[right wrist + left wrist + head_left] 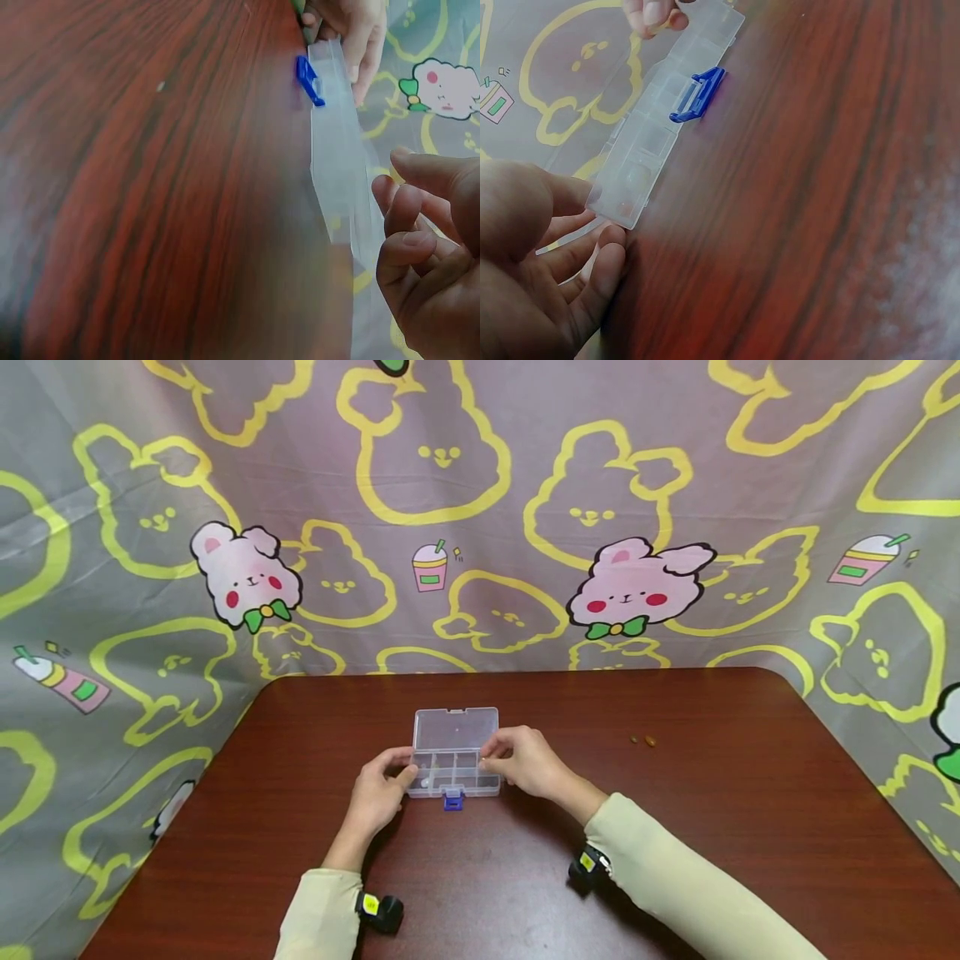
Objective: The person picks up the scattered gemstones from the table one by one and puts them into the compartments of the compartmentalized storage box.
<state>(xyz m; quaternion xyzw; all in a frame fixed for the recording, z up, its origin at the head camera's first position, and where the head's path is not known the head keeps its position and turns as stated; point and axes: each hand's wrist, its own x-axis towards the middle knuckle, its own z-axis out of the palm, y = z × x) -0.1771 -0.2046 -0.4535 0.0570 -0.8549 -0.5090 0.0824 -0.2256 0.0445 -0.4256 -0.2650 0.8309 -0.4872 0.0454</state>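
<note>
A blue latch (pixel 453 803) juts from the near edge of a clear box (pixel 480 791) on the tabletop (pixel 480 877). The left hand (pixel 380 789) grips its left end; the right hand (pixel 528 762) bends its fingers at the other, holding what, if anything, I cannot tell. Behind stands the lid (pixel 456 731); farther right lie two brownish pieces (pixel 650 742).

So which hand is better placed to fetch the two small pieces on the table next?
Probably the right hand: it's nearer the two small pieces, which lie to its right on the table. The left hand is farther off and grips the left end of the open box.
</note>
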